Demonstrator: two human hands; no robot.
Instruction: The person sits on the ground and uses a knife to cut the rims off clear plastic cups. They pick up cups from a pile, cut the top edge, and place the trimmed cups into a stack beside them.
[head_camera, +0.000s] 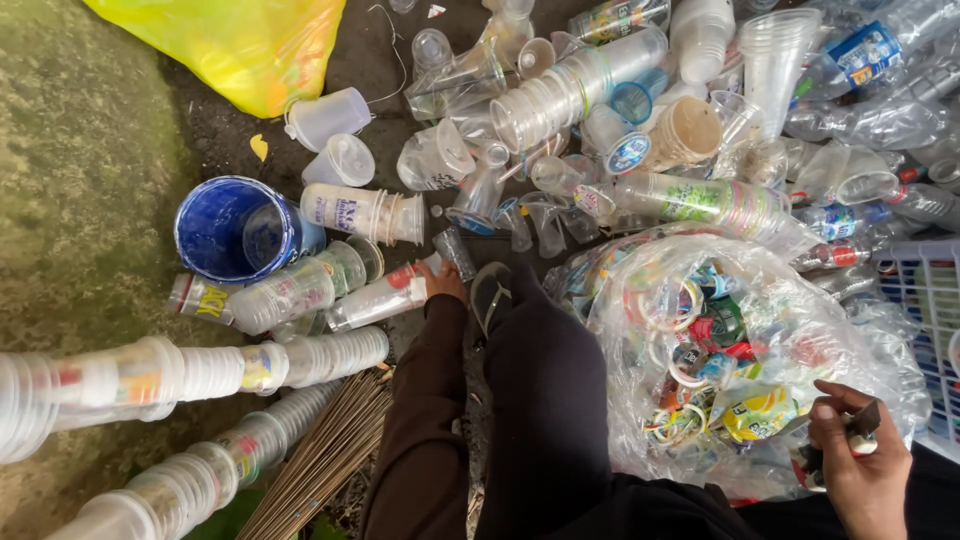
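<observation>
My left hand (441, 281), in a dark brown sleeve, grips the near end of a lying stack of clear plastic cups (375, 299) with red print. My right hand (858, 462) is low at the right, closed around a small dark tool (862, 422), beside a big clear plastic bag (850, 350) filled with coloured lids and rings. My leg in black trousers and a sandal (490, 296) lie between the two hands.
A heap of loose clear cups and bottles (600, 120) covers the ground ahead. A blue bucket (235, 228) and a yellow bag (240, 45) sit at the left. Long cup stacks (200, 370) and a stick broom (320, 460) lie at lower left. A white crate (925, 300) stands at right.
</observation>
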